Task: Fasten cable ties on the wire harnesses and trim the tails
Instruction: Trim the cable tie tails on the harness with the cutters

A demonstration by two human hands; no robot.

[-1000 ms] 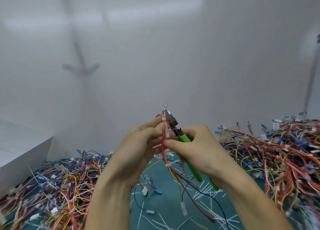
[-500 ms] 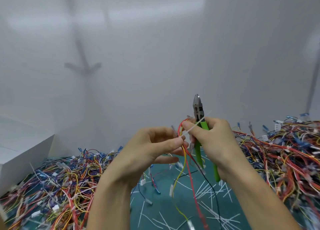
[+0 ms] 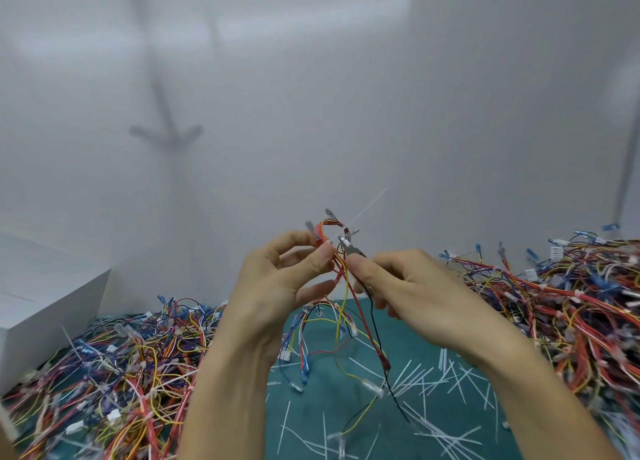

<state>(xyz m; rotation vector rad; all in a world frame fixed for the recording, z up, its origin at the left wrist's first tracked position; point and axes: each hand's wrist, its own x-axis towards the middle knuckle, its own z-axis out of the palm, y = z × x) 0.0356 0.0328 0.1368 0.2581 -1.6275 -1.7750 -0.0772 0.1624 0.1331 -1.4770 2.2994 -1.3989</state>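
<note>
The left hand [image 3: 284,279] pinches the wire harness [image 3: 341,279] between thumb and forefinger just under its looped top. Its other fingers are loosely curled and hold nothing. The right hand [image 3: 398,286] is curled round the cutters [image 3: 348,246], whose steel nose pokes out toward 11 o'clock and sits just beside the tie. Whether the blades are parted I cannot tell. The cable tie tail [image 3: 367,207] runs uncut from the bundle toward 1 o'clock.

Risks, as I judge them:
- The nose lies right against the red and yellow wires, so a bite taken slightly low could nick insulation or sever a strand instead of the plastic.
- The left thumb is very near the blades, and a slip there could mean a pinched fingertip.
- The pinch is light (two fingertips only), so the push of the cutters could twist the bundle and leave a long, sharp stub.
- The freed tail may spring away rather than drop among the cut tails [image 3: 433,383] on the green mat [image 3: 311,418] at 5 o'clock.

The only container is a white box [image 3: 45,303] at 9 o'clock. Its inside is not shown, so what it holds is unknown. The other harnesses sit in no bin, only loose on the mat, as a left heap [image 3: 104,373] at 7 o'clock and a right heap [image 3: 571,307] at 4 o'clock
</note>
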